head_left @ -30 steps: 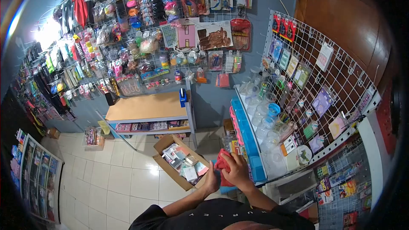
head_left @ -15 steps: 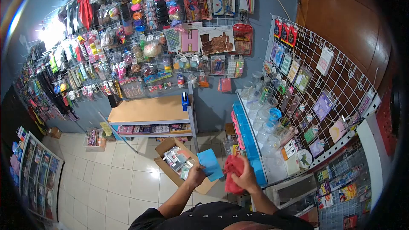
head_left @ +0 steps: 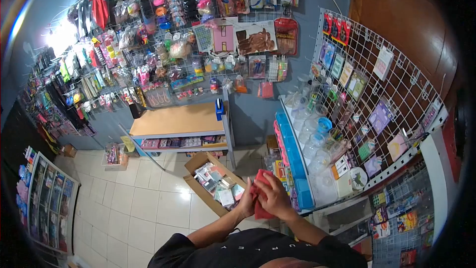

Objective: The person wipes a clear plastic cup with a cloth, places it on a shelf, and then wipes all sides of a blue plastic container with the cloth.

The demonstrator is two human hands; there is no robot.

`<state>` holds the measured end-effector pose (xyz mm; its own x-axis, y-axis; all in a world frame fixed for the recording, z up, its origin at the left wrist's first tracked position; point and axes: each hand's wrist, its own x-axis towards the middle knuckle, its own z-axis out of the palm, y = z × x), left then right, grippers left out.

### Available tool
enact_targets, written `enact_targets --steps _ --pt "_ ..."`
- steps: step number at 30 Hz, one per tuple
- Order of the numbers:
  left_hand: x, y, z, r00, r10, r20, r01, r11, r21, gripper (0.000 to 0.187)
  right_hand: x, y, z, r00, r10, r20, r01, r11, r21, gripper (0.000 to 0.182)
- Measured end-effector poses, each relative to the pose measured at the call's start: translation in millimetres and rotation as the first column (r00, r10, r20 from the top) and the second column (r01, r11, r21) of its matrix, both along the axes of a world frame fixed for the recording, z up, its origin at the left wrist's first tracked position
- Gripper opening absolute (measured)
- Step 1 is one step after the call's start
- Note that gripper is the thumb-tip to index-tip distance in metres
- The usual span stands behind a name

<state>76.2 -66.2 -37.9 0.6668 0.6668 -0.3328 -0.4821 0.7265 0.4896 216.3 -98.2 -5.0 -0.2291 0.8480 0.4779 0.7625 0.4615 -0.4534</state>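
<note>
Above the open cardboard box, my two hands come together around a crumpled red cloth. My right hand is closed over the cloth from the right, fingers bent across it. My left hand presses against its left side, with its fingers partly hidden by the cloth. Just left of my hands, the cardboard box on the floor contains several small packaged items. The blue flat item from before is out of sight.
A wooden-topped shelf stands beyond the box, with a blue tape dispenser at its right end. On my right are a blue tray, clear plastic jars and a wire grid rack. Merchandise hangs on the wall.
My left hand no longer shows the blue flat item and has moved right to the red cloth. My right hand has shifted slightly left and up with the cloth.
</note>
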Motion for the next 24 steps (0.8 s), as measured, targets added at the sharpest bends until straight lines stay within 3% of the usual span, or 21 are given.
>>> enact_targets --steps 3,5,6,7,8,10,11,14,16,17,18,20,22,23,24 --pt "12.8 -8.2 -2.8 0.986 0.154 -0.059 -0.153 0.988 0.024 0.082 5.4 24.2 -5.2 0.937 -0.053 -0.346 0.000 0.989 -0.150 0.036" --pt "11.3 -8.1 23.7 0.944 0.216 -0.250 -0.239 0.969 -0.062 0.078 12.4 37.9 -27.4 0.808 -0.192 -0.558 -0.018 0.937 -0.348 0.033" --pt "10.1 -7.5 33.1 0.907 0.240 -0.345 -0.288 0.953 -0.096 0.076 11.5 38.4 -35.6 0.677 -0.243 -0.694 -0.055 0.924 -0.377 0.037" --pt "5.5 4.0 13.6 0.947 0.291 -0.138 -0.297 0.954 -0.027 0.073 14.0 34.5 -41.9 0.681 -0.255 -0.687 -0.040 0.923 -0.382 0.036" --pt "2.1 5.5 -4.9 0.896 0.369 -0.248 -0.392 0.919 -0.047 0.069 15.7 29.1 -48.6 0.683 -0.264 -0.681 -0.028 0.922 -0.386 0.035" --pt "-14.2 19.6 -22.6 0.895 0.421 -0.147 -0.424 0.906 0.012 0.063 5.8 6.2 -50.8 0.828 -0.196 -0.526 0.092 0.972 -0.217 0.033" --pt "-19.4 22.2 -28.7 0.888 0.427 -0.169 -0.426 0.904 0.042 0.061 4.2 -3.9 -59.1 0.853 -0.153 -0.500 0.044 0.974 -0.222 0.037" --pt "-21.5 20.0 -23.3 0.882 0.419 -0.214 -0.415 0.907 0.067 0.055 4.6 -10.4 -43.4 0.869 -0.075 -0.489 -0.001 0.988 -0.153 0.045" --pt "-16.7 10.1 -7.5 0.893 0.390 -0.226 -0.399 0.917 0.007 0.051 20.3 9.3 -50.5 0.885 -0.151 -0.441 0.110 0.987 -0.118 0.045" --pt "-15.2 7.7 -12.3 0.901 0.365 -0.236 -0.368 0.929 0.034 0.053 26.5 20.4 -39.6 0.823 -0.168 -0.543 0.123 0.985 -0.118 0.044" --pt "-12.4 6.7 -19.7 0.908 0.338 -0.247 -0.334 0.941 0.060 0.055 35.1 32.3 -48.5 0.763 -0.293 -0.576 0.177 0.952 -0.249 0.034" --pt "-7.2 1.1 -17.9 0.911 0.320 -0.260 -0.315 0.947 0.063 0.055 48.0 46.0 -55.6 0.796 -0.351 -0.493 0.239 0.931 -0.276 0.031" --pt "-2.2 -1.8 3.1 0.898 0.351 -0.263 -0.357 0.934 0.027 0.051 37.0 41.1 -39.3 0.837 -0.281 -0.470 0.258 0.959 -0.114 0.032" --pt "-2.7 1.0 -4.5 0.902 0.361 -0.238 -0.355 0.932 0.069 0.050 23.6 30.0 -12.6 0.843 -0.217 -0.492 0.212 0.975 -0.067 0.033" --pt "-3.2 5.4 -19.1 0.904 0.371 -0.211 -0.355 0.928 0.110 0.049 14.1 16.2 2.4 0.895 -0.198 -0.400 0.188 0.980 -0.064 0.034"
